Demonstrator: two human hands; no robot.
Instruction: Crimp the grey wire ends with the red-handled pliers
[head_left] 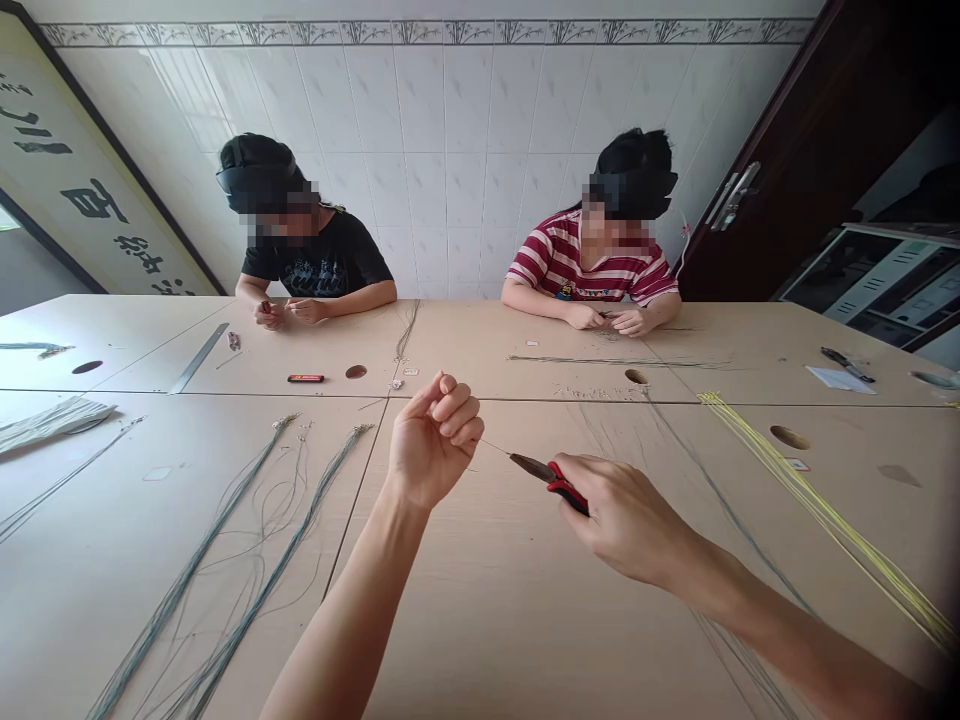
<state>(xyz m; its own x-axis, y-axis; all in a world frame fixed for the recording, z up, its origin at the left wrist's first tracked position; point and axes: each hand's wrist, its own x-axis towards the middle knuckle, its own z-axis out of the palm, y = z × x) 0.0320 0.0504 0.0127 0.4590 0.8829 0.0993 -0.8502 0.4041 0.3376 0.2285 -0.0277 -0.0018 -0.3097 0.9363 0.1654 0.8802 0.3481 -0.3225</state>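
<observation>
My left hand (436, 440) is raised over the table, fingers curled in with the palm side showing. A thin wire (495, 446) runs from its fingers to the tip of a pair of pliers (534, 467) with red and black handles. My right hand (626, 515) is wrapped round those handles, and the jaws look closed at the wire's end. Whatever else lies inside my left fingers is hidden. Left of my left forearm lie two bundles of grey-green wires (225, 520) (300, 540), with loose curled strands between them.
Yellow wires (810, 500) lie at the right, beside a round table hole (789, 437). Small pieces (592, 392) lie beyond my hands. A red marker-like stick (305, 379) and a metal ruler (199, 358) are at the left. Two people (319, 250) (600, 255) sit opposite, hands on the table.
</observation>
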